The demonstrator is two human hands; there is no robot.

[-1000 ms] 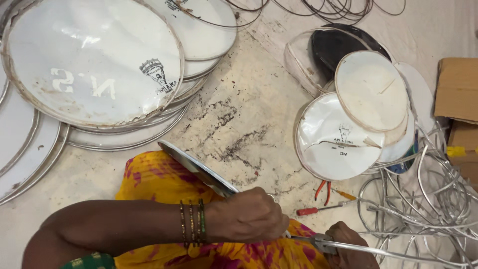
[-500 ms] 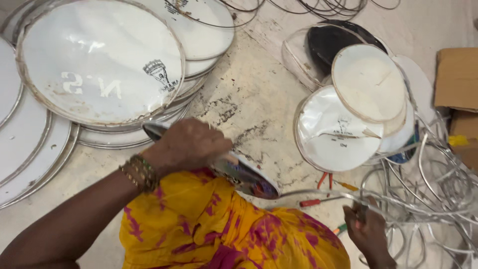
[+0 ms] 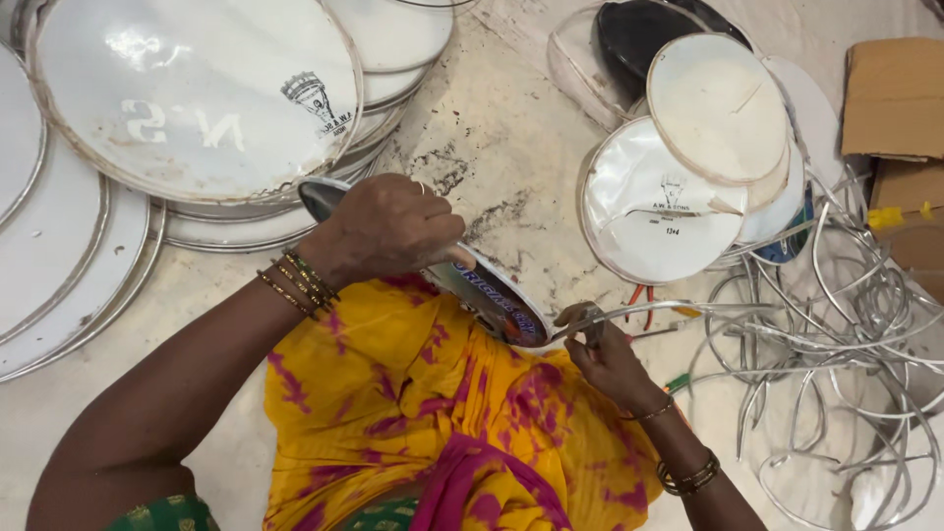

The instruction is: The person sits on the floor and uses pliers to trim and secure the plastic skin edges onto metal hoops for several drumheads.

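Head view: left hand (image 3: 388,228) clamps over the rim of a small drumhead (image 3: 472,285), fingers curled tight, holding it tilted on edge above the yellow-clad lap. Right hand (image 3: 608,356) pinches the end of a curved metal hoop (image 3: 669,312) against the drumhead's lower edge. Stacked large drumheads (image 3: 197,98) lie left; tangled hoops (image 3: 836,324) lie right.

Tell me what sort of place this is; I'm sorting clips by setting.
Probably a small drumhead workshop, worked on the floor: stacks of round white drumheads, a tangle of metal hoops, and the left hand holding a drumhead over the lap.
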